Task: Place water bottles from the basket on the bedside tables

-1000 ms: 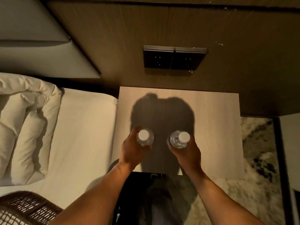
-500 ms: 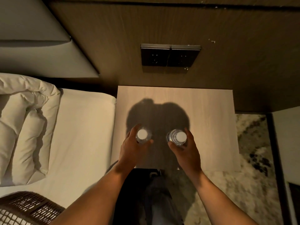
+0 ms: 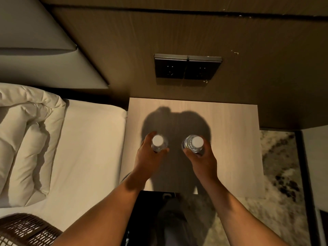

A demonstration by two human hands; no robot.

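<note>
Two clear ribbed water bottles, left bottle (image 3: 158, 144) and right bottle (image 3: 193, 145), white round caps, are gripped by left hand (image 3: 148, 158) and right hand (image 3: 204, 161) over the pale wood-grain worktop (image 3: 234, 139); a woven basket (image 3: 23, 229) is seen

The bedside table (image 3: 234, 139) lies bare around two bottles (image 3: 193, 144), hemmed by bed (image 3: 92, 148) and wall (image 3: 177, 32).
</note>
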